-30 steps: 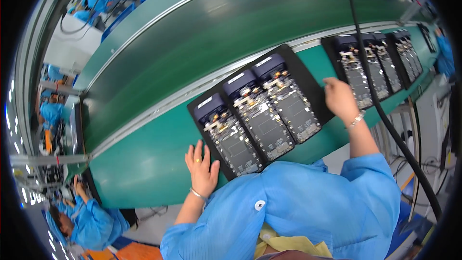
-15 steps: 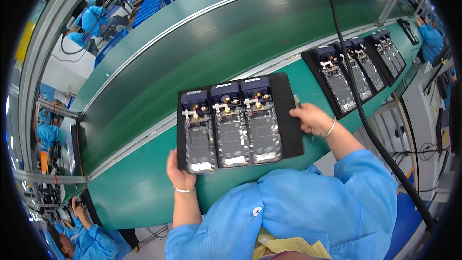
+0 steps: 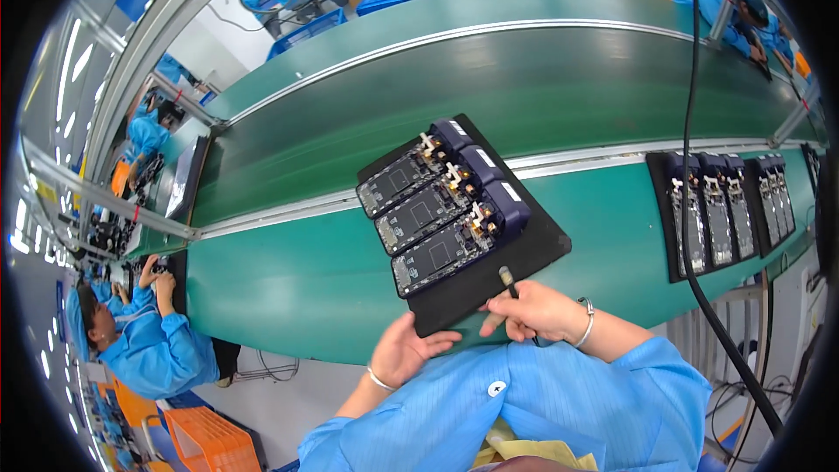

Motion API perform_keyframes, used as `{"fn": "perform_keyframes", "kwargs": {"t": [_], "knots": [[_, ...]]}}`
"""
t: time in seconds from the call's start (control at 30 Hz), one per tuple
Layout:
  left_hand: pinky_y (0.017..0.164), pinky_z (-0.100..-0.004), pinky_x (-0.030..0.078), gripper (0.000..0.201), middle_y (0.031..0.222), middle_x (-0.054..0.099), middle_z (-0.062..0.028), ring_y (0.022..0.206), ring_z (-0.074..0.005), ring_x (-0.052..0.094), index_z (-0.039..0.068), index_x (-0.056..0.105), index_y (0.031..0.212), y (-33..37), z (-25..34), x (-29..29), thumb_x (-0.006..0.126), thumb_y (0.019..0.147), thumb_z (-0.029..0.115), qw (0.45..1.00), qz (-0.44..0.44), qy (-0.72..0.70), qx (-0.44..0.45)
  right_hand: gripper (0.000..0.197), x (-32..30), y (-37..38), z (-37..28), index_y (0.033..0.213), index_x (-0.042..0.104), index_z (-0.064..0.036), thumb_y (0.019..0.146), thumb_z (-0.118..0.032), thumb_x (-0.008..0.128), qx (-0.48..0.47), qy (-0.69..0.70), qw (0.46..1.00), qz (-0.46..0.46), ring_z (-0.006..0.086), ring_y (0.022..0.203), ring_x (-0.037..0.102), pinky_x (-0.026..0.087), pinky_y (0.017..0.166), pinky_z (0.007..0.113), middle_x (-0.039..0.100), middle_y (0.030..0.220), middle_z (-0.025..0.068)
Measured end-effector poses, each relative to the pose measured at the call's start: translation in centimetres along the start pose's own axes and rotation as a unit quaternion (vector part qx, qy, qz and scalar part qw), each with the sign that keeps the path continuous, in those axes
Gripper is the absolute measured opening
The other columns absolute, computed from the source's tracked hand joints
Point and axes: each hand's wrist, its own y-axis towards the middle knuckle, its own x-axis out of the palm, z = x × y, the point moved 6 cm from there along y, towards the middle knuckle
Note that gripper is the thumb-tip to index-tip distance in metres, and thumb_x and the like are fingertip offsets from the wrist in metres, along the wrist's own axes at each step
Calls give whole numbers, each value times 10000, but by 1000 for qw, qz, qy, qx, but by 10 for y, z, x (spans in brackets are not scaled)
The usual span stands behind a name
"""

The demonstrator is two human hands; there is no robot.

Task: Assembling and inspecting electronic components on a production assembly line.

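A black flat board [image 3: 549, 249] lies turned at an angle, its far part over the belt's metal rail. On it rest three opened handheld devices [image 3: 419, 217], with bare circuit boards and dark blue end housings toward the upper right. My left hand [image 3: 404, 351] is open beside the board's near corner, fingers spread, holding nothing; whether it touches the edge I cannot tell. Just right of that corner, my right hand [image 3: 540, 313] grips a slim tool [image 3: 507, 278] with a dark shaft and a pale blunt end. Its index finger points toward the left hand.
More black boards with similar devices [image 3: 715, 214] stand on the green bench [image 3: 603, 210] at right. A black cable [image 3: 692, 122] hangs down before them. Beyond the metal rail runs a green conveyor [image 3: 559, 70]. A co-worker [image 3: 162, 350] in blue sits at left, near an orange crate [image 3: 210, 439].
The board has turned clockwise, so the blue housings now face the upper right. Both hands have left its sides and come together near its closest corner. The view has also shifted.
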Motion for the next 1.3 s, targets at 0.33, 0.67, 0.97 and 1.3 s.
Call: {"fn": "perform_keyframes", "kwargs": {"t": [0.33, 0.67, 0.97, 1.3], "knots": [[749, -376, 594, 285, 1090, 680, -199, 872, -377, 696, -22, 571, 1176, 6, 5, -43, 522, 952, 147, 981, -2, -158, 112, 258, -87, -13, -45, 1071, 631, 30, 1004, -162, 472, -167, -197, 907, 333, 98, 465, 527, 399, 414, 239, 690, 820, 106], [680, -378, 596, 289, 1094, 660, -151, 803, -322, 708, 79, 444, 1245, -4, 11, -28, 513, 965, 92, 961, 151, 76, 218, 239, -88, 77, -15, 1135, 453, -106, 932, -99, 579, -55, 161, 982, 87, 67, 410, 399, 268, 337, 226, 542, 732, 30], [636, -380, 635, 453, 1180, 601, -131, 896, -275, 694, 99, 399, 1300, -10, 28, -25, 525, 896, -61, 940, 128, 150, 276, 597, -65, 65, -1, 1432, 399, -115, 884, -34, 621, -151, -7, 977, 147, 90, 448, 417, 349, 391, 260, 560, 772, 32], [622, -346, 622, 542, 1192, 604, -134, 893, -260, 693, 98, 360, 1382, 94, 4, 86, 540, 890, -42, 950, -27, 248, 188, 638, -143, -83, 30, 1498, 335, -83, 927, -35, 615, -277, 96, 892, 345, 37, 582, 482, 414, 481, 192, 613, 1062, 1]]}}
